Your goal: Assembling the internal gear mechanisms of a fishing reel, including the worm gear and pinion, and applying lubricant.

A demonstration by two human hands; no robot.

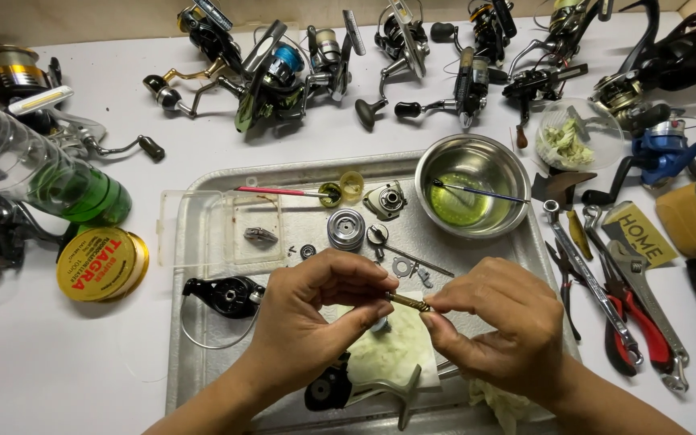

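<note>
Above a metal tray [203,354] on the bench, the left hand [308,322] and right hand [497,322] each pinch one end of a small brass shaft [409,302], held just below a steel bowl [472,187] of yellow-green liquid, with a spool [346,229] near that bowl.

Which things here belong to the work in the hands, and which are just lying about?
In hand: left hand, right hand, small brass shaft, metal tray of reel parts.

Lying about: steel bowl, red-handled pliers, green bottle, assembled reels.
</note>
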